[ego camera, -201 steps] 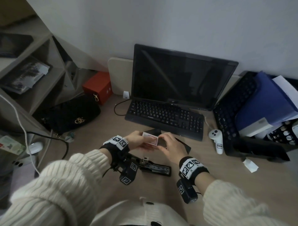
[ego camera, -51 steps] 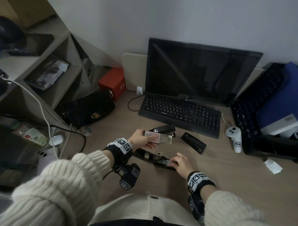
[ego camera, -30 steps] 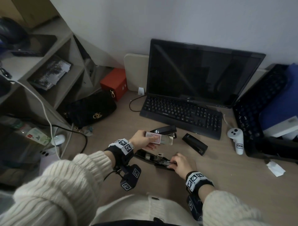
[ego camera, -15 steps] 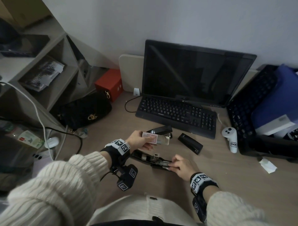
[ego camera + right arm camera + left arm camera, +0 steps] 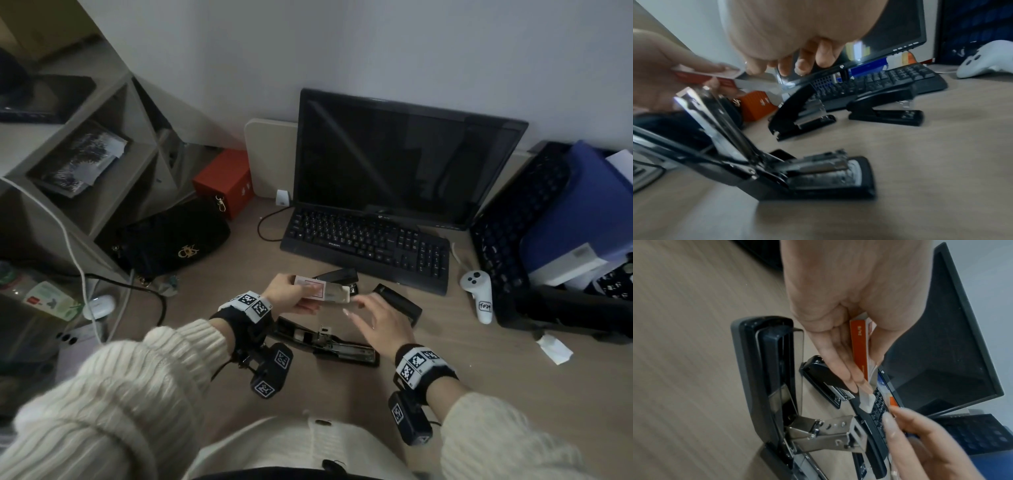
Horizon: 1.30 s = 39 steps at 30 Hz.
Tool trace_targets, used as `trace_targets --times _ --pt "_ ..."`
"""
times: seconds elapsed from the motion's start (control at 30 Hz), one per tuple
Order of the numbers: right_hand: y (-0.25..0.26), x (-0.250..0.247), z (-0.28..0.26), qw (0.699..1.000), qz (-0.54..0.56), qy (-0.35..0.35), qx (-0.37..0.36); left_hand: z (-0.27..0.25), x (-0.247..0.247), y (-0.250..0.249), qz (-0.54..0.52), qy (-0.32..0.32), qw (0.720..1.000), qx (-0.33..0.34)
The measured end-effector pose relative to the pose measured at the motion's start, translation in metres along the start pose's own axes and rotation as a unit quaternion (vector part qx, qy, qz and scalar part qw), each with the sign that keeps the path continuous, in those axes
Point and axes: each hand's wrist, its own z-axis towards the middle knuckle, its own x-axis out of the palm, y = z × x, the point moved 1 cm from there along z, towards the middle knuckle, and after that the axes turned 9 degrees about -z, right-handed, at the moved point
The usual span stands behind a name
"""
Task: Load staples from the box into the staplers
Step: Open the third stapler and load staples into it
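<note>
My left hand [image 5: 291, 297] holds a small red-and-white staple box [image 5: 317, 291] above the desk, with its inner tray slid out to the right. In the left wrist view the box [image 5: 860, 347] sits pinched between thumb and fingers. My right hand [image 5: 378, 318] hovers empty just right of the tray, fingers relaxed. Below both hands a black stapler [image 5: 325, 342] lies swung open, its metal channel [image 5: 822, 164] exposed. Two more black staplers, one [image 5: 337, 275] behind the box and another [image 5: 399, 305] to the right, stand closed before the keyboard.
A black keyboard [image 5: 366, 240] and a dark monitor [image 5: 404, 164] stand behind the staplers. A white controller [image 5: 478, 294] lies at the right, a black handbag [image 5: 174, 236] and a red box [image 5: 224, 181] at the left. A crumpled paper scrap [image 5: 555, 347] lies near the right.
My right hand has lifted off the open stapler's channel and moved up towards the staple box. The left hand still holds the box in the same place.
</note>
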Motion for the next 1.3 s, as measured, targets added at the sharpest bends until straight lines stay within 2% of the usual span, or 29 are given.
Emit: trace_targets --times 0.07,0.2,0.33,0.43,0.93,1.1,1.2,1.3 --pt "0.009 -0.003 0.007 0.998 0.013 -0.051 -0.016 -0.003 0.003 -0.003 -0.012 0.019 1.0 0.001" --pt "0.023 0.001 0.014 0.993 0.015 -0.107 -0.037 -0.008 0.009 -0.006 -0.04 0.07 0.997 0.006" --pt "0.029 -0.001 0.014 0.984 0.035 -0.168 -0.056 -0.009 0.007 -0.005 -0.076 0.075 0.994 -0.002" --pt "0.027 -0.001 0.014 0.984 0.053 -0.155 -0.065 -0.009 0.006 -0.004 -0.066 0.077 0.995 -0.003" --pt "0.022 -0.005 0.006 0.994 0.076 -0.074 0.004 -0.012 0.012 0.0 -0.022 0.078 0.996 -0.019" --pt "0.019 -0.003 0.005 0.993 0.091 -0.081 -0.011 -0.011 0.01 0.0 -0.003 0.066 0.998 -0.013" --pt "0.011 -0.003 0.002 0.989 0.112 -0.092 0.028 -0.007 0.004 0.001 0.005 0.039 0.999 -0.005" --pt "-0.005 -0.001 -0.006 0.988 0.125 -0.062 0.07 -0.005 0.001 0.003 0.014 0.028 1.0 0.001"
